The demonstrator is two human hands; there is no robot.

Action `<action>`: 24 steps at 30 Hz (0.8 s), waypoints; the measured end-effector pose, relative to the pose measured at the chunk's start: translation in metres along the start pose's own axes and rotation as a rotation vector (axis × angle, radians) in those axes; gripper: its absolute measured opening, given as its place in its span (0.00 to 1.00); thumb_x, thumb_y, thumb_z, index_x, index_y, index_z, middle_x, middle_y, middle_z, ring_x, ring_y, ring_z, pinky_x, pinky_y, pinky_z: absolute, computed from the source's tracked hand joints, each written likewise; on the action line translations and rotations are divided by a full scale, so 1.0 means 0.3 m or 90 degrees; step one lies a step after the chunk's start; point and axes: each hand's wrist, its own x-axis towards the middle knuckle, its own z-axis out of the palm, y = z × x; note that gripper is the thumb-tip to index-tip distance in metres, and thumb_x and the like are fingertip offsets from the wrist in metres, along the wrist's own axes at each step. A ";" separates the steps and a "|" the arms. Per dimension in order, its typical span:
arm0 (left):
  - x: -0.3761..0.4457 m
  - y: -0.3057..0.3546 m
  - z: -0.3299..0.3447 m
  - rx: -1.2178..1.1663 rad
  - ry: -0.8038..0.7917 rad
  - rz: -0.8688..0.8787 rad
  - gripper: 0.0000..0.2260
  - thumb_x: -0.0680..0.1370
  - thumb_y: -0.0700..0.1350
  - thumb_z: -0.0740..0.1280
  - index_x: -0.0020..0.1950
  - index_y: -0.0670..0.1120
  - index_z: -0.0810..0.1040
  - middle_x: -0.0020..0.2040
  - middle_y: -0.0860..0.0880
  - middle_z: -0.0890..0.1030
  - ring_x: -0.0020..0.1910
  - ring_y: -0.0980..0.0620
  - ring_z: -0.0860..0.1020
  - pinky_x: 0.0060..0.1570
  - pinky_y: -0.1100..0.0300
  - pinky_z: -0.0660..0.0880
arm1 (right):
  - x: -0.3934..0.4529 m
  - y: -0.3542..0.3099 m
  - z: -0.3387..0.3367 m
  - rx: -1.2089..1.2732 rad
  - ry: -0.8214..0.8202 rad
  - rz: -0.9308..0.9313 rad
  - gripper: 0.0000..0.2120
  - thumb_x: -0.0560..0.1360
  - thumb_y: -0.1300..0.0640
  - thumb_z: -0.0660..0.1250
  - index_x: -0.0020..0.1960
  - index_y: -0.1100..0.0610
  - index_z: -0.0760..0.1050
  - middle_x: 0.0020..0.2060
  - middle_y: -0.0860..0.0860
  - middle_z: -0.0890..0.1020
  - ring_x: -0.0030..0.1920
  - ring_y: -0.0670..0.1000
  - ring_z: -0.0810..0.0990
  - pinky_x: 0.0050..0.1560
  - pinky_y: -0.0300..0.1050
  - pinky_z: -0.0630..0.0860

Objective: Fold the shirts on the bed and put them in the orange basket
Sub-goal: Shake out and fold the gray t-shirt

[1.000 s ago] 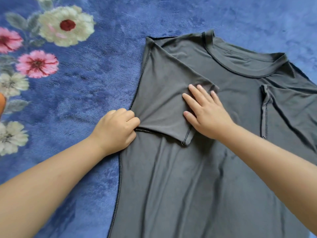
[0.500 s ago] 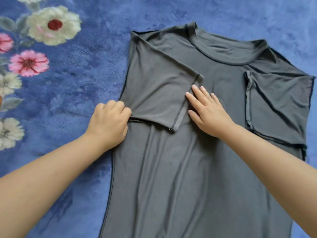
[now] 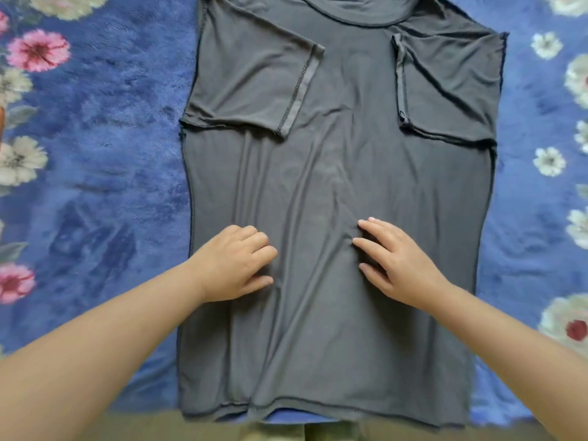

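A dark grey shirt [image 3: 337, 173] lies flat on the blue bed cover, collar at the top, with both short sleeves folded inward across the chest. My left hand [image 3: 234, 264] rests on the lower left of the shirt body, its fingers loosely bent against the cloth. My right hand [image 3: 393, 259] lies flat on the lower middle of the shirt, fingers straight and spread. Neither hand grips the cloth. The hem lies near the bed's front edge. The orange basket mostly lies outside the view.
The blue fleece cover [image 3: 101, 186] printed with pink and white flowers spreads to both sides of the shirt. A sliver of something orange [image 3: 2, 122] shows at the far left edge. The bed's front edge [image 3: 143, 424] runs along the bottom.
Both hands left the folded left sleeve and moved down to the lower shirt body. My left hand let go of the sleeve's underarm corner. The view shifted so the whole shirt shows.
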 end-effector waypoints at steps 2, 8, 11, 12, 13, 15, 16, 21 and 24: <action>-0.029 0.068 0.010 0.003 -0.026 0.023 0.15 0.69 0.56 0.59 0.38 0.46 0.74 0.32 0.49 0.75 0.29 0.48 0.75 0.27 0.62 0.69 | -0.109 -0.051 0.024 -0.010 -0.018 -0.007 0.21 0.79 0.42 0.50 0.59 0.58 0.68 0.59 0.62 0.76 0.61 0.62 0.74 0.59 0.58 0.73; -0.109 0.255 0.041 0.007 -0.108 0.082 0.21 0.53 0.58 0.79 0.34 0.47 0.77 0.29 0.51 0.74 0.27 0.50 0.75 0.26 0.66 0.67 | -0.371 -0.209 0.083 -0.058 -0.038 -0.011 0.29 0.72 0.32 0.54 0.55 0.57 0.68 0.52 0.53 0.71 0.51 0.55 0.71 0.52 0.48 0.66; -0.150 0.313 0.054 0.015 -0.121 0.086 0.24 0.51 0.61 0.79 0.34 0.47 0.77 0.29 0.51 0.73 0.27 0.50 0.74 0.26 0.65 0.67 | -0.476 -0.297 0.121 -0.127 -0.076 -0.006 0.28 0.64 0.34 0.61 0.52 0.56 0.69 0.46 0.53 0.77 0.45 0.55 0.74 0.45 0.47 0.62; -0.170 0.336 0.056 0.025 -0.130 0.084 0.25 0.51 0.63 0.78 0.35 0.47 0.77 0.30 0.50 0.74 0.27 0.50 0.74 0.26 0.64 0.67 | -0.511 -0.322 0.137 -0.155 -0.078 -0.003 0.26 0.63 0.38 0.64 0.50 0.57 0.69 0.44 0.53 0.77 0.43 0.55 0.76 0.43 0.47 0.61; -0.187 0.355 0.061 0.034 -0.139 0.081 0.27 0.51 0.65 0.77 0.35 0.46 0.77 0.30 0.50 0.74 0.28 0.49 0.74 0.26 0.63 0.67 | -0.539 -0.340 0.154 -0.179 -0.082 0.010 0.24 0.60 0.43 0.69 0.49 0.57 0.71 0.42 0.53 0.78 0.40 0.56 0.77 0.40 0.47 0.60; -0.228 0.402 0.076 0.053 -0.152 0.070 0.31 0.50 0.69 0.74 0.38 0.46 0.78 0.33 0.50 0.75 0.30 0.49 0.74 0.28 0.62 0.68 | -0.580 -0.366 0.178 -0.207 -0.053 0.055 0.16 0.59 0.56 0.70 0.44 0.59 0.73 0.39 0.54 0.77 0.36 0.57 0.77 0.37 0.48 0.58; -0.250 0.426 0.086 0.061 -0.159 0.061 0.33 0.49 0.71 0.73 0.40 0.45 0.79 0.34 0.49 0.75 0.31 0.48 0.74 0.29 0.61 0.69 | -0.595 -0.377 0.187 -0.211 -0.028 0.079 0.11 0.60 0.60 0.65 0.42 0.60 0.73 0.37 0.54 0.76 0.34 0.57 0.76 0.36 0.48 0.57; -0.350 0.494 0.152 0.116 -0.160 -0.059 0.46 0.45 0.61 0.79 0.56 0.38 0.74 0.46 0.43 0.76 0.42 0.46 0.70 0.40 0.54 0.62 | -0.621 -0.383 0.198 -0.210 0.054 0.119 0.10 0.62 0.64 0.51 0.32 0.61 0.71 0.29 0.55 0.73 0.28 0.56 0.73 0.34 0.46 0.60; -0.386 0.510 0.182 0.160 -0.113 -0.107 0.34 0.48 0.46 0.76 0.50 0.42 0.67 0.41 0.45 0.73 0.39 0.47 0.66 0.34 0.56 0.60 | -0.619 -0.368 0.171 -0.158 0.062 0.133 0.09 0.62 0.63 0.50 0.30 0.63 0.68 0.26 0.57 0.70 0.24 0.57 0.71 0.24 0.42 0.61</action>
